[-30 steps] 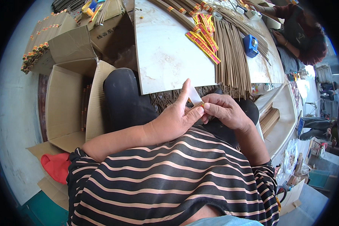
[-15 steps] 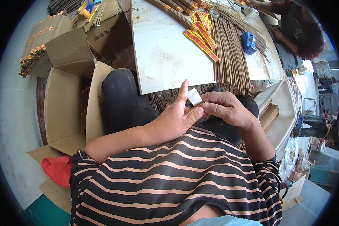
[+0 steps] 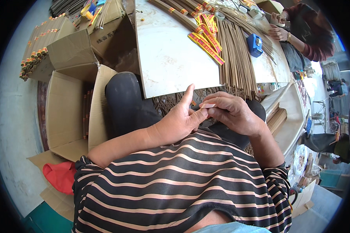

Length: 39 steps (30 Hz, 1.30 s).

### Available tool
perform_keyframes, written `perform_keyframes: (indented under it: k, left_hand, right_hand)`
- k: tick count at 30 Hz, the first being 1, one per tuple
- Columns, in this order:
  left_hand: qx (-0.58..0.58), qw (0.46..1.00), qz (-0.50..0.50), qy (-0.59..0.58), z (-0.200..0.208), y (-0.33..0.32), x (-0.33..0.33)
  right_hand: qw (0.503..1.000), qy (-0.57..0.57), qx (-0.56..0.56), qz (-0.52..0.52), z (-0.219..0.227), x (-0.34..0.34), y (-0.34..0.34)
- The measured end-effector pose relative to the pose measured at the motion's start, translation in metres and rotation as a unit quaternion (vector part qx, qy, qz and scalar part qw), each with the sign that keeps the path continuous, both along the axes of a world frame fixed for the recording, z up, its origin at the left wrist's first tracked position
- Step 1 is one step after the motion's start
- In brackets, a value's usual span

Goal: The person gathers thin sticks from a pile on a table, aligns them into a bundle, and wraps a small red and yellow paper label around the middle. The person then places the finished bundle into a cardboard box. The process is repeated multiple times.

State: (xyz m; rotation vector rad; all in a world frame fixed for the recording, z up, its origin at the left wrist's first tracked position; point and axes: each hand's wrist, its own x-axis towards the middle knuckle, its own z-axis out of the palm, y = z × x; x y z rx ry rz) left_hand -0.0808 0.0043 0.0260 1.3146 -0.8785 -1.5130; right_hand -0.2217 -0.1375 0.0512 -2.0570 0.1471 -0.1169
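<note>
Above my lap, my right hand (image 3: 234,113) pinches a small strip of paper label (image 3: 208,105), its pale side showing, between thumb and fingers. My left hand (image 3: 181,118) meets it from the other side. Its index finger points up and away, the thumb tip presses near the strip, and the other fingers curl under. What lies inside the left hand is hidden by the fingers. Beyond the hands, on the white table (image 3: 167,58), are a spread of thin brown incense sticks (image 3: 237,58) and several red and yellow paper labels (image 3: 207,44).
A blue tape dispenser (image 3: 255,45) stands right of the sticks. Left of my knee is an open cardboard box (image 3: 68,112); banded incense bundles (image 3: 37,50) are stacked beyond it. A white tray (image 3: 295,116) holds sticks at right. A co-worker (image 3: 307,35) sits across the table.
The white paper that stood up between my hands is now folded down, with only a narrow strip showing. The co-worker's hands have come together over the table's far right.
</note>
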Motion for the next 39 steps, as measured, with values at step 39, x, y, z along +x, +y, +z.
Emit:
perform_keyframes:
  k: [39]
  left_hand:
    - [0.018, 0.976, 0.012, 0.215, 0.004, 0.001, 0.015]
  right_hand:
    - [0.876, -0.300, -0.371, 0.071, 0.002, 0.010, 0.002]
